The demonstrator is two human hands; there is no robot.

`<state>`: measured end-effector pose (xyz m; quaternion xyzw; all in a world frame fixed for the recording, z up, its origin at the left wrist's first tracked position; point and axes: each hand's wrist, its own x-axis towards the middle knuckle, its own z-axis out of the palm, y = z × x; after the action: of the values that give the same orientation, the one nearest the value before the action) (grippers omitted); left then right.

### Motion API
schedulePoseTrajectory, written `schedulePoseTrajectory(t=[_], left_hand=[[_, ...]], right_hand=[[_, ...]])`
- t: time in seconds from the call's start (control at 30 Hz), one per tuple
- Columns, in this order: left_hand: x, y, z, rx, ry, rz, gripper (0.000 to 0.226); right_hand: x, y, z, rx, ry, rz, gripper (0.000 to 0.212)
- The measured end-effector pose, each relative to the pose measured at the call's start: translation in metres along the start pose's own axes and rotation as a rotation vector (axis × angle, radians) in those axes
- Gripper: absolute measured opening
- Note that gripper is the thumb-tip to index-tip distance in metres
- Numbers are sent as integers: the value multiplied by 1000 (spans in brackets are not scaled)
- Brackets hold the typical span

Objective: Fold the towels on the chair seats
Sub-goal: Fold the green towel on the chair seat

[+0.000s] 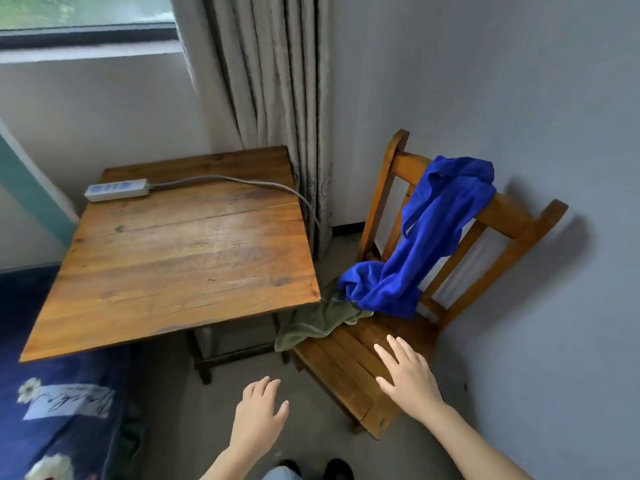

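A bright blue towel (420,244) hangs crumpled over the backrest of a wooden chair (349,372) and spills down onto the back of its seat. An olive-green towel (313,323) lies bunched on the seat's left edge, partly under the blue one and drooping off the side. My right hand (407,377) hovers above the front slats of the seat, fingers spread, holding nothing. My left hand (259,410) is lower, over the floor left of the chair, fingers loosely apart and empty.
A square wooden table (180,251) stands left of the chair, its corner close to the green towel, with a white power strip (117,189) and cable on it. Grey curtain (273,81) behind, wall to the right, a dark floral bedspread (59,403) at lower left.
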<state>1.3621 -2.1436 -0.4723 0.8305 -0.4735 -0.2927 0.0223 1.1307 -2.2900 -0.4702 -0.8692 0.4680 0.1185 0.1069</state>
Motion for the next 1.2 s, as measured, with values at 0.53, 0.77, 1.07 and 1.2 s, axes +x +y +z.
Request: schedulePoseTrajectory(t=[0.53, 0.77, 1.07, 1.2], left_hand=[[151, -1, 3, 214, -334, 129, 47], [216, -5, 63, 287, -296, 83, 60], [303, 1, 126, 479, -75, 231, 86], [322, 0, 134, 473, -139, 297, 76]], right_hand=[[80, -19, 45, 243, -249, 244, 59], [143, -3, 115, 230, -291, 203, 60], [241, 9, 193, 80, 72, -37, 88], [266, 10, 199, 46, 132, -119, 67]])
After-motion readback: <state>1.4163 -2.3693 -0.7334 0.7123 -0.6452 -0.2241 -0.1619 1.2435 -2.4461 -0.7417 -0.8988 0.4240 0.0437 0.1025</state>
